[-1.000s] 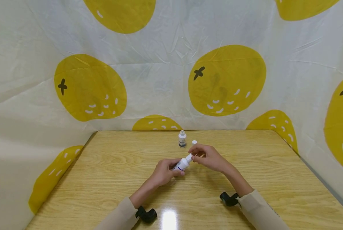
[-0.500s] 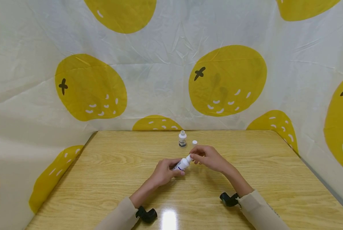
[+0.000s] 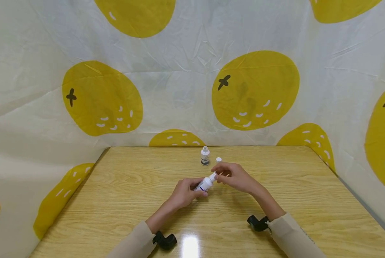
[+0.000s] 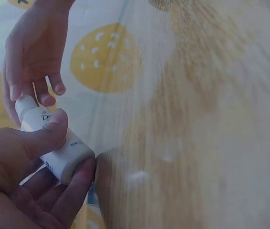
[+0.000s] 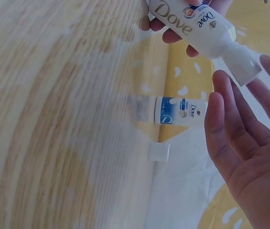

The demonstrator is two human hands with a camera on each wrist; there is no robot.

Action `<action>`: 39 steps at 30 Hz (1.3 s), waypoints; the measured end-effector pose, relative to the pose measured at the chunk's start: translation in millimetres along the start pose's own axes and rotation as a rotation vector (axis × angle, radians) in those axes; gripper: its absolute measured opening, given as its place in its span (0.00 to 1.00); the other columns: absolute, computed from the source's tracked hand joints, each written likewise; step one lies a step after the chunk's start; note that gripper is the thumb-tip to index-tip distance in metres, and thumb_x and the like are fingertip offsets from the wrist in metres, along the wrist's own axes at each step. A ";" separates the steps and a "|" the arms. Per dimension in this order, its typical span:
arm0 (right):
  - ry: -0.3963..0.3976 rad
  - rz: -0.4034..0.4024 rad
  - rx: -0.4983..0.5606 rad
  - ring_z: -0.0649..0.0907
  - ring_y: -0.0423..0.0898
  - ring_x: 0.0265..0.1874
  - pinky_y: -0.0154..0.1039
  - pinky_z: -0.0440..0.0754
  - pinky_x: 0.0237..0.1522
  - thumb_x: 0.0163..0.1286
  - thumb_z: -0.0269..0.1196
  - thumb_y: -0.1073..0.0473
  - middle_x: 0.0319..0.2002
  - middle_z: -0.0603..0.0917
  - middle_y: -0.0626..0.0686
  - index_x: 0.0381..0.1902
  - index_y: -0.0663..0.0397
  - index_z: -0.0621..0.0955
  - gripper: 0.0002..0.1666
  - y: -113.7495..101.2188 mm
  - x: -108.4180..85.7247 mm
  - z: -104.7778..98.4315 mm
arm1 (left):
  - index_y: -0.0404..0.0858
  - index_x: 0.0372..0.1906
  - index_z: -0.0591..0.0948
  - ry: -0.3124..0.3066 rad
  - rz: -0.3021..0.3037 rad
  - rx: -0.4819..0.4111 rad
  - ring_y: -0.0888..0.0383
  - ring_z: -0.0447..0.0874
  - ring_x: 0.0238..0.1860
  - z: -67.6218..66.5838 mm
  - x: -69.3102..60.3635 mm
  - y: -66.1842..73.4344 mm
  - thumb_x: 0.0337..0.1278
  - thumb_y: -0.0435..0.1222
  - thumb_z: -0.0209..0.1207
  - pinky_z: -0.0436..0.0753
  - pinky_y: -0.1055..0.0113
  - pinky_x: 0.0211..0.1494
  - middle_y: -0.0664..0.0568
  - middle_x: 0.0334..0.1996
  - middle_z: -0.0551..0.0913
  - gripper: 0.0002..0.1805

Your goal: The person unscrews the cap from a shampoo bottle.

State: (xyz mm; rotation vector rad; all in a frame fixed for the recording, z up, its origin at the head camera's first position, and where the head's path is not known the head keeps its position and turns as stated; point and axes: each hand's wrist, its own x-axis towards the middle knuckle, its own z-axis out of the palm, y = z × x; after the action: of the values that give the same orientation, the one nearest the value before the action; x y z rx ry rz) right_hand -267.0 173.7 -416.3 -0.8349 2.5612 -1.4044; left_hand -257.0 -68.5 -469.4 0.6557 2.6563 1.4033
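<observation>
My left hand (image 3: 184, 193) grips a white Dove bottle (image 5: 199, 28) around its body, thumb on one side and fingers on the other. The bottle is tilted, its neck toward the right hand. A white cap (image 5: 241, 64) sits on its neck. At that cap is my right hand (image 3: 236, 176), thumb and index finger on either side of it, the other fingers spread loosely in the right wrist view. A second, smaller-looking Dove bottle (image 3: 205, 157) with a blue label stands upright and uncapped behind the hands. Beside it is a loose white cap (image 3: 218, 159), partly hidden in the head view.
A wood-grain table (image 3: 131, 175) lies under both hands. A white cloth with yellow fruit prints (image 3: 176, 93) hangs behind it and along the sides. Black wrist devices (image 3: 165, 241) are worn on both forearms.
The right fingers closed down over the cap half a second ago and have now lifted and spread a little around it. The left hand and its bottle stay in place.
</observation>
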 end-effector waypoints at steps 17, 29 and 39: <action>-0.007 0.009 -0.004 0.86 0.61 0.38 0.50 0.86 0.39 0.78 0.62 0.55 0.41 0.88 0.64 0.50 0.58 0.84 0.13 4.0 0.4 0.6 | 0.44 0.63 0.85 0.001 0.017 0.002 0.57 0.86 0.51 0.0 -0.5 -0.1 0.59 0.41 0.73 0.83 0.59 0.52 0.50 0.54 0.90 0.26; -0.001 -0.001 -0.014 0.87 0.60 0.38 0.51 0.87 0.38 0.75 0.64 0.56 0.42 0.88 0.60 0.55 0.62 0.82 0.17 4.4 0.7 1.6 | 0.44 0.63 0.85 0.002 0.016 0.004 0.57 0.86 0.51 0.2 -0.1 0.2 0.59 0.41 0.73 0.83 0.58 0.52 0.51 0.53 0.90 0.25; 0.004 0.016 0.000 0.86 0.61 0.36 0.49 0.86 0.39 0.77 0.63 0.54 0.39 0.88 0.65 0.48 0.57 0.84 0.13 6.3 1.8 2.6 | 0.44 0.63 0.85 0.002 0.024 -0.005 0.58 0.86 0.50 -0.4 -0.5 -0.1 0.59 0.41 0.73 0.83 0.61 0.51 0.51 0.52 0.90 0.26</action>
State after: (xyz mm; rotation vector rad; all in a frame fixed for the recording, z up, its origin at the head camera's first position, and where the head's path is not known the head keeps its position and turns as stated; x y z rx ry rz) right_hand -270.2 173.4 -422.6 -0.8105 2.5654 -1.4029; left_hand -256.6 -69.0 -469.4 0.6876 2.6544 1.4174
